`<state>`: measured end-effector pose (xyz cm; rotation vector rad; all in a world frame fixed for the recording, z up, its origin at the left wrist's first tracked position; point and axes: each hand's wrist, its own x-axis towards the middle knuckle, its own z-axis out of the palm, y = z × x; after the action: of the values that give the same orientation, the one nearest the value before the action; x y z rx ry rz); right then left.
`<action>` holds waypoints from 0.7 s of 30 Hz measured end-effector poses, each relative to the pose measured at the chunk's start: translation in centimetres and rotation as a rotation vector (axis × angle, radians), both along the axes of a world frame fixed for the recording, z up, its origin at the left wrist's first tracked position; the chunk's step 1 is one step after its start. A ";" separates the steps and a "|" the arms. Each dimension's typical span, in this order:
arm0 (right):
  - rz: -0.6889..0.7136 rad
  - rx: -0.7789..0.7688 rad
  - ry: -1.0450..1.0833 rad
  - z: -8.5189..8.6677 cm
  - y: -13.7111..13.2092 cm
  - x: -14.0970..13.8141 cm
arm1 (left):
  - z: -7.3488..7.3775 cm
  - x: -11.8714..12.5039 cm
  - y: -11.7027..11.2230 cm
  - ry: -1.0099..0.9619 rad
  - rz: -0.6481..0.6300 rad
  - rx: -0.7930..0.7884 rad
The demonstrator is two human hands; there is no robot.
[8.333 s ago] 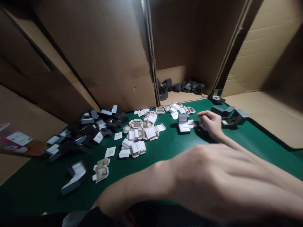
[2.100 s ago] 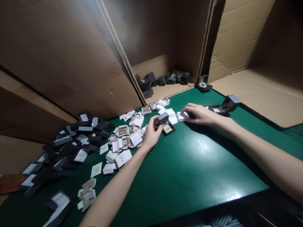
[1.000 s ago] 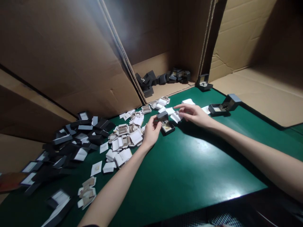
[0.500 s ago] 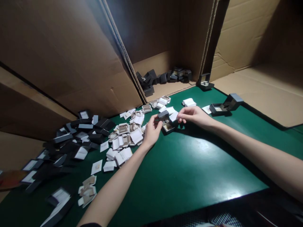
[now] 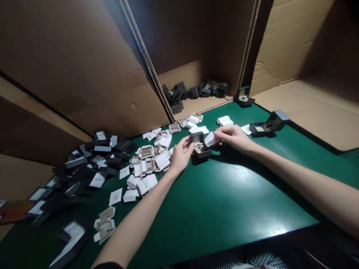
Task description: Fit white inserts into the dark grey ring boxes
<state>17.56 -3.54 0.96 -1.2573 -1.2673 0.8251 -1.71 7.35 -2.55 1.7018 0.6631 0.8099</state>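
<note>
My left hand [image 5: 181, 155] grips a small black jewelry box [image 5: 204, 153] by its left side. The lid stands up and a pale insert with small dark marks shows inside. Just to the right, my right hand [image 5: 228, 135] pinches a white card [image 5: 209, 139] between thumb and fingers. This card is close to the box's right edge; whether they touch I cannot tell. Behind the box lie white folded paper pieces [image 5: 202, 130] on the green table [image 5: 224, 209]. Another open black box [image 5: 262, 129] stands to the right of my right hand.
White card inserts [image 5: 162, 161] are heaped left of my left hand. Farther left lies a big pile of black boxes [image 5: 114, 163]. More dark boxes [image 5: 179, 89] sit in a cardboard carton [image 5: 193, 70] at the back. One open box [image 5: 244, 98] stands at the table's rear edge.
The box in my left hand has turned, so its inside faces me more. My right hand has drawn the white card slightly right, away from the box.
</note>
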 end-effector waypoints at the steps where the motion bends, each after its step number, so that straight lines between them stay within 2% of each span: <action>1: -0.008 0.012 -0.020 0.0 0.0 0.0 | 0.0 0.0 0.0 0.006 0.006 -0.012; 6: -0.019 0.045 -0.017 0.1 -0.1 -0.2 | 0.3 0.1 -0.2 0.024 0.012 -0.036; 11: 0.075 0.037 0.024 0.0 0.1 -0.4 | 0.5 0.0 -0.3 0.018 -0.007 -0.026; 14: 0.067 0.049 0.031 -0.2 0.2 -0.5 | 0.5 0.1 -0.3 0.011 -0.019 -0.019; 17: -0.011 0.123 -0.074 -0.1 0.1 -0.7 | 0.3 0.1 -0.3 0.003 -0.022 -0.022; 21: -0.061 0.185 -0.333 0.2 -0.3 -1.4 | 0.2 0.1 -0.4 0.005 -0.026 -0.031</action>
<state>16.17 -3.83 1.20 -1.3105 -1.5237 0.4538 -1.63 6.98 -2.32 1.6815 0.6523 0.7736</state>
